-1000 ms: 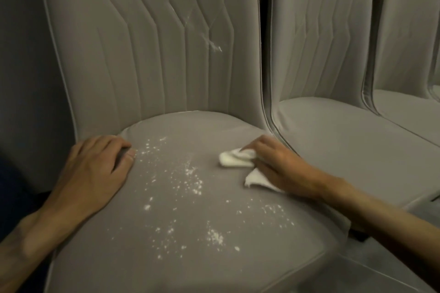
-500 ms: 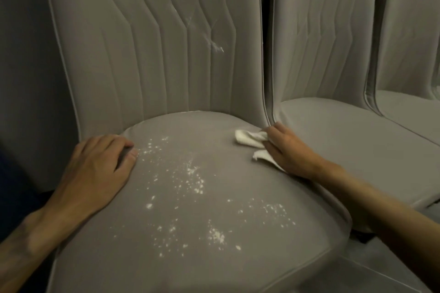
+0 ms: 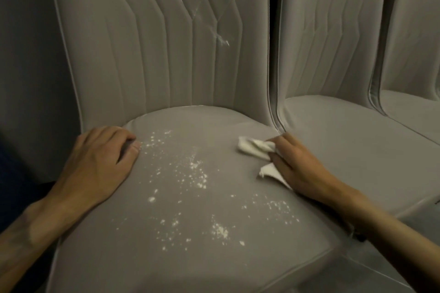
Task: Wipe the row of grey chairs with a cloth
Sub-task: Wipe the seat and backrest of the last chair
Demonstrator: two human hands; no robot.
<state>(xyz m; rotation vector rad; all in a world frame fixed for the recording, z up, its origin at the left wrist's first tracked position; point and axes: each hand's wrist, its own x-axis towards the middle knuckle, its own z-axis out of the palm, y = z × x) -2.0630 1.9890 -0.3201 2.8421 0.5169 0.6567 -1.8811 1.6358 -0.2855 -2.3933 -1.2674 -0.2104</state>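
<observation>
Cloth (image 3: 253, 147): white, bunched, at 2 o'clock on the near seat (image 3: 190, 259); its middle is hidden under the right hand (image 3: 302, 169).
Right hand: fingers curled over the cloth, seemingly pinching it.
Left hand (image 3: 100, 162): relaxed, palm down at 9 o'clock.
Specks (image 3: 195, 173): white, mid-seat.
Other chairs (image 3: 345, 145): cut off at 3 o'clock.

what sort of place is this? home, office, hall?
Indoors, likely a dining or waiting-style seating area; home or venue unclear. Matching grey padded chairs sit side by side: nearest chair, second chair, third chair, with a plain wall left.
</observation>
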